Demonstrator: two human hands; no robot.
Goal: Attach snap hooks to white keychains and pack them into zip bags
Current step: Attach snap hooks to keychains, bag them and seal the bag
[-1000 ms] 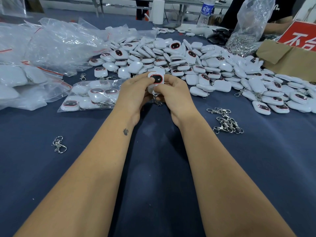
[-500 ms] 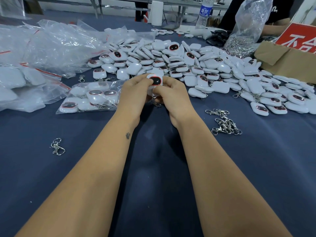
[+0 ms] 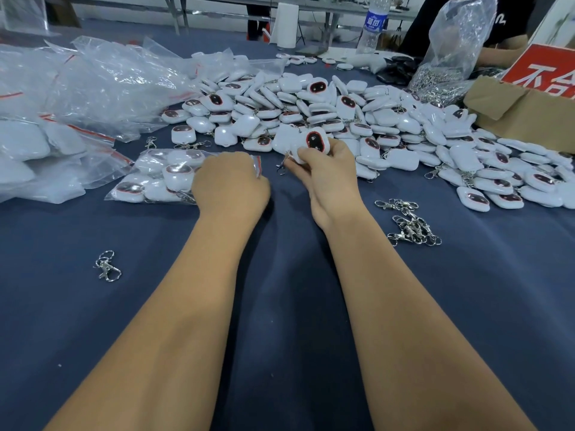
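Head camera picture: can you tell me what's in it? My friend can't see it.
The right hand holds a white keychain with a hook hanging from it, while the left hand rests at the mouth of a part-filled zip bag. Behind lies a big pile of keychains on a blue table, with loose hooks to the right.

water bottle, cardboard box, red sign
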